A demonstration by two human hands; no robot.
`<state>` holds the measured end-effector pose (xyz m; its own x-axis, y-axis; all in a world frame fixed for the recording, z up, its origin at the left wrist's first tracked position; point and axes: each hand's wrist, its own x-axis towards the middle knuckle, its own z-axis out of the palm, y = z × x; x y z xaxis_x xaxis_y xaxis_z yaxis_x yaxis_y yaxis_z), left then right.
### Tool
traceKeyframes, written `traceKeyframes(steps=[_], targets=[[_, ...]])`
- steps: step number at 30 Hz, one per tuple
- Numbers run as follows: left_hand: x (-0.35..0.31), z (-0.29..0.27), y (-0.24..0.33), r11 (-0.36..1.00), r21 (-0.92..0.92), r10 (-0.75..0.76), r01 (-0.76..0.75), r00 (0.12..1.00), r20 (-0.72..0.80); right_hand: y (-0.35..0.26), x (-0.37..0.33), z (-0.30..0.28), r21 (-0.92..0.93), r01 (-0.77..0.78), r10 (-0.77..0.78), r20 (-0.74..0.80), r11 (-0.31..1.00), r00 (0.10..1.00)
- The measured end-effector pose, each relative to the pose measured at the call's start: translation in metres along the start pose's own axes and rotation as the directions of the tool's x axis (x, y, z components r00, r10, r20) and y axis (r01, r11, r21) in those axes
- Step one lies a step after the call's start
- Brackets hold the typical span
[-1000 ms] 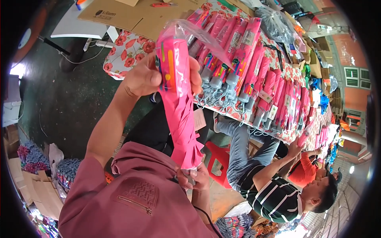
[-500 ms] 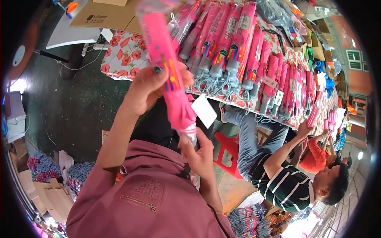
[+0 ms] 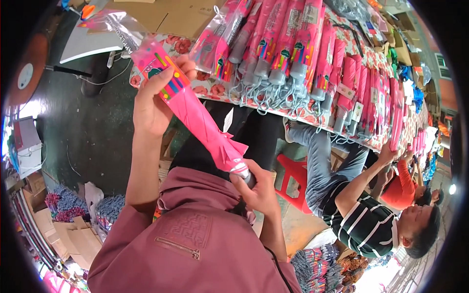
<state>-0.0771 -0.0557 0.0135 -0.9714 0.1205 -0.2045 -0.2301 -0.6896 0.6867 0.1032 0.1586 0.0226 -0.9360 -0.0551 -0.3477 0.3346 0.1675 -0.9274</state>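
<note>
A folded pink umbrella slants across in front of me, its top end at the upper left. Over that end sits a clear printed plastic sleeve with coloured stripes, its loose end sticking out beyond. My left hand is closed around the sleeved part, thumb on the print. My right hand grips the grey handle at the lower end. A small white tag stands off the umbrella's side. The lower half of the pink cloth is outside the sleeve.
Rows of pink umbrellas in sleeves lie on a table with a flowered cloth. A cardboard sheet lies at its far left. A person in a striped shirt sits at my right by a red stool. Umbrella bundles sit at left.
The umbrella has tilted, its top swinging left and down. My left hand has moved left with it; my right hand has shifted slightly right and down, still on the handle.
</note>
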Motion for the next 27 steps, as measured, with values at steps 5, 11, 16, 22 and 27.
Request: traceKeyframes(steps=[5, 11, 16, 22, 27], targets=[[-0.006, -0.001, -0.007, 0.994, -0.108, -0.018, 0.016, 1.0, -0.013, 0.016, -0.006, -0.015, 0.09, -0.124, 0.11, 0.154, 0.988, 0.982], [-0.017, 0.009, -0.029, 1.0, 0.014, -0.014, 0.014, 1.0, 0.005, 0.021, 0.021, 0.001, 0.363, -0.257, 0.258, 0.046, 0.896, 0.965], [-0.023, 0.015, -0.039, 0.991, 0.093, -0.098, 0.095, 0.995, 0.029, 0.028, 0.049, 0.01, 0.352, -0.315, 0.317, 0.053, 0.882, 0.947], [-0.022, 0.013, -0.038, 0.977, 0.099, -0.188, 0.187, 0.982, 0.0, 0.036, 0.04, 0.019, 0.667, -0.093, 0.166, -0.047, 0.739, 0.985], [-0.02, 0.014, -0.044, 0.96, 0.137, -0.239, 0.243, 0.97, -0.047, 0.025, 0.034, 0.034, 0.679, -0.022, 0.147, -0.127, 0.734, 0.981]])
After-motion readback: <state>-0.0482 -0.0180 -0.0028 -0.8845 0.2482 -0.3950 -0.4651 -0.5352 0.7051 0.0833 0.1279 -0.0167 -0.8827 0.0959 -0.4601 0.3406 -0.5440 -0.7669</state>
